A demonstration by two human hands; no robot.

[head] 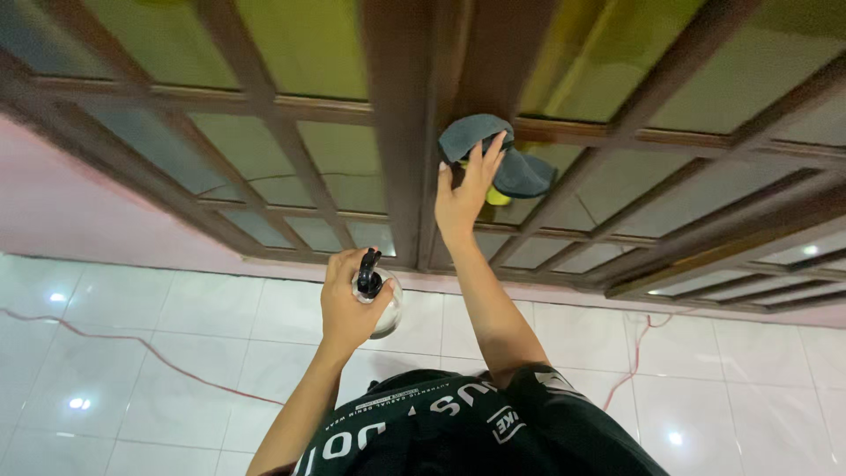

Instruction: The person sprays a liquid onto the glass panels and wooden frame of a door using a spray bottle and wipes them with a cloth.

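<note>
- grey cloth [493, 154]: pressed flat against the dark wooden window frame [401, 132], at the central upright post where a horizontal bar meets it; a bit of yellow shows under the cloth's lower edge
- right hand [465, 196]: fingers spread, palm on the cloth, holding it to the frame
- left hand [346, 304]: clenched round a clear spray bottle [381, 300] with a black nozzle, held below the frame's bottom edge, above the white tiled floor [132, 353]
- a red cord [132, 339] trails across the floor; glass panes [344, 163] fill the frame
</note>
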